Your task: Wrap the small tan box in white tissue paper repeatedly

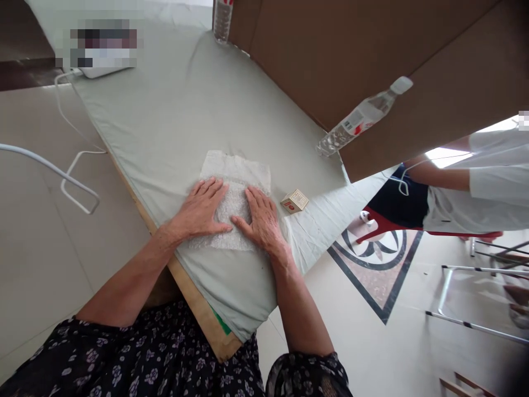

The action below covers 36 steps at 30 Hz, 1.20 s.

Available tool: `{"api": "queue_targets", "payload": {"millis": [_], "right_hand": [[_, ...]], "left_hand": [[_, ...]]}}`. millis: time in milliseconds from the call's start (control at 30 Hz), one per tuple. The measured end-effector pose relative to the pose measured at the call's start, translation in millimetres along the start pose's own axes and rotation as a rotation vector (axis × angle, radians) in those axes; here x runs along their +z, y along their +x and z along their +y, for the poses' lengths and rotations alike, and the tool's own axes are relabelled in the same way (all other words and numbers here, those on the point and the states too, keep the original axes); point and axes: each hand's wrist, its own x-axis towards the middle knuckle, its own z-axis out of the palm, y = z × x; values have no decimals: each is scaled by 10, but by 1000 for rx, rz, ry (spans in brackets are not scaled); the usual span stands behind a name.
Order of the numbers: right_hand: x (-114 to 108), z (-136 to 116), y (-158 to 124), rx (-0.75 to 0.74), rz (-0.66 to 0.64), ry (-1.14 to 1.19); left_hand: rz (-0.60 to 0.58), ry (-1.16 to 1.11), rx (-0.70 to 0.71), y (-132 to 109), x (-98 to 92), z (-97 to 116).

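A sheet of bubble wrap point(232, 204) lies flat on the cloth-covered table near its front corner. My left hand point(205, 209) rests palm down on the wrap's left side, fingers stretched out. On the right side, my right hand point(261, 218) lies flat in the same way, its thumb pointing toward the left thumb with a small gap between them. A small printed cardboard box point(295, 202) stands just right of my right hand, apart from it. Whatever is beneath my palms is hidden.
A brown cardboard panel point(372, 66) stands along the right, with a clear plastic bottle point(363, 118) against it. Another bottle point(222, 22) is farther back. A white device point(109, 69) with a cable sits at far left. Beyond the panel sits a person point(467, 187); metal-framed stools point(446, 292) stand lower right.
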Motion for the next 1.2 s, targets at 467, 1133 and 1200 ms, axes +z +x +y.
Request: {"api": "queue_targets", "payload": {"millis": [467,1133,1200], "right_hand": [[-43,-60,33,12,5,90],[-49,28,-23,-11,23,141],[-47,31,-49,-12,30,133]], "left_hand": [[-33,32,21,-14,-16,-56],[1,10,19,-214,-62,105],[8,-18,11,-229,-5,57]]}}
